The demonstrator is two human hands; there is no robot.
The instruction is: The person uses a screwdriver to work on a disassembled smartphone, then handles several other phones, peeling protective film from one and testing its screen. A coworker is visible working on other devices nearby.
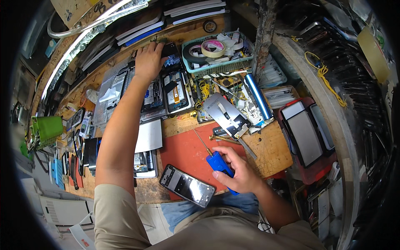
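Note:
My left hand (148, 62) reaches to the far side of the bench, over dark phone parts (171, 54). Its fingers are spread, and the fingertips rest near the wooden back ledge. In my right hand (239, 168) is a blue handheld power tool (218, 164) with a long thin metal shaft, which points up and left over the red mat (179, 146). A black-framed smartphone (187, 186) lies tilted at the bench's near edge, left of the tool. Its surface shows bright reflections. Just beyond the tool lie brass-coloured screwdriver-like tools (225, 138).
A teal basket (218, 68) with tape rolls stands at the back. Opened phones (177, 91) sit in trays left of it. A silver phone panel (227, 114) and a blue shiny tube (257, 96) lie among scraps. At the right, a red bin (310, 177) holds screens.

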